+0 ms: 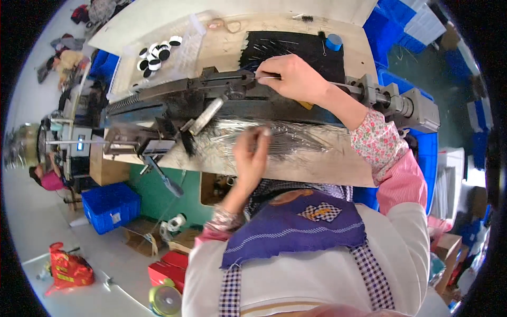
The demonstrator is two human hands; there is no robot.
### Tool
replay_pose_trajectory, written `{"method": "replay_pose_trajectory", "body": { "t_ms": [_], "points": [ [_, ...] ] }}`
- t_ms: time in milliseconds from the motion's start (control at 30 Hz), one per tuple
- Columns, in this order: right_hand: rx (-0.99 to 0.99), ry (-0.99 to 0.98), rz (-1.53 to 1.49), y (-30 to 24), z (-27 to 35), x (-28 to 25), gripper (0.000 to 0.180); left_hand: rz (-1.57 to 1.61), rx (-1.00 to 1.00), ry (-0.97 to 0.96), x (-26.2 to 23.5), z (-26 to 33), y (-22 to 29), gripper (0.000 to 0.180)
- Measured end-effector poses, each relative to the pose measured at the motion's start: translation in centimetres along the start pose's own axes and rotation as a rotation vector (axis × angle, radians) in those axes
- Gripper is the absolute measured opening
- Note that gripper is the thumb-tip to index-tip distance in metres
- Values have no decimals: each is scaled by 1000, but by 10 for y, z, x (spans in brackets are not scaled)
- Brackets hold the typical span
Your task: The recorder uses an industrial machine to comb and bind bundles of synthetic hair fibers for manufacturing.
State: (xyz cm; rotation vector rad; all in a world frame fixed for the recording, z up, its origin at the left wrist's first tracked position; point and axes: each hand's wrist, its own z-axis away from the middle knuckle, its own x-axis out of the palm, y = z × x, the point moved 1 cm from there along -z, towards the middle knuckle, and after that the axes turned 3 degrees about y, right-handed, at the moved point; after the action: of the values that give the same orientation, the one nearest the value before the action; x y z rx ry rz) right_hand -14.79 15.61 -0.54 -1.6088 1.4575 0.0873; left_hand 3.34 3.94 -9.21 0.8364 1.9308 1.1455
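Workshop clutter rings a worn wooden desk [338,171]: blue plastic crates [110,205] on the grey floor, a red bag [67,269] lower left, and another person [45,178] far off at the left edge. Across the desk lies a long dark metal machine [211,98] with a grey motor block [417,108] at its right end.

The right hand [296,79] reaches over the machine, its fingers [264,74] pinched together on a thin straight metal wire [272,77] at the machine's top rail. The left hand [252,153] hovers over a loose heap of thin shiny wires [296,138] on the desk's near side, fingers closed on one or a few strands.

Behind the machine a black mat [296,45] carries more scattered wires, beside a small blue cylinder [333,42]; a clear tray of black-and-white round discs [156,53] sits further left.

My reading is that the work is mid-run: one wire is being set in the machine while a sizeable heap waits. How many are already finished cannot be told.
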Motion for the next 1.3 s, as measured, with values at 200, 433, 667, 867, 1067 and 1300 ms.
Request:
{"method": "replay_pose_trajectory", "body": {
  "t_ms": [200, 433, 667, 867, 1067, 1300],
  "points": [
    [118, -109, 81, 2, 4, 4, 16, 1705, -1056, -263, -28, -55, -5, 66],
    [68, -126, 110, -5, -2, 12, 14, 794, -502, -335, 5, -42, 23, 43],
    [-89, 60, 480, -46, 25, 3, 13, 248, -426, -325, -30, -32, -13, 27],
    [368, -102, 661, 5, 102, 21, 26, 453, -727, 442, -137, -34, -74, 48],
    [589, -106, 597, 56, 98, 14, 45, 576, -708, 398, -118, -55, -68, 26],
    [545, -143, 494, 41, 121, 8, 38, 592, -264, 250, -30, -39, 27, 24]
  ]
}}
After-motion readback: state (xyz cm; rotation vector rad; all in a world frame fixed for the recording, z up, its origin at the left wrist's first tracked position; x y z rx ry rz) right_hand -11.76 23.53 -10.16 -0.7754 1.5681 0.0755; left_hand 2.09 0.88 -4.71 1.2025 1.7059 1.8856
